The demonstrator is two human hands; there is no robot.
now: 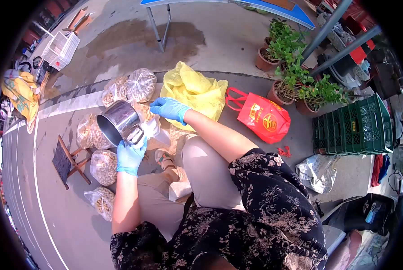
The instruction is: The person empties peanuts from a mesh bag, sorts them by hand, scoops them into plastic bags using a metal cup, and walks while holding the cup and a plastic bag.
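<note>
My left hand [131,158], in a blue glove, grips a shiny metal mug [125,118] by its handle. The mug is tilted, its mouth facing down and to the left. A blue glove also covers my right hand [170,109], whose fingers are closed just right of the mug. What they pinch, if anything, is hidden. Beside those fingers a clear plastic bag [144,112] with tan, nut-like pieces is partly covered by the mug. White crumpled plastic [152,129] lies below my right hand.
Several filled clear bags [104,167] stand left of my legs, near a folding stool [67,158]. Ahead lies a yellow mesh sack [192,92], with a red bag [264,119] to its right. Potted plants [307,90] and green crates [352,128] border the right side.
</note>
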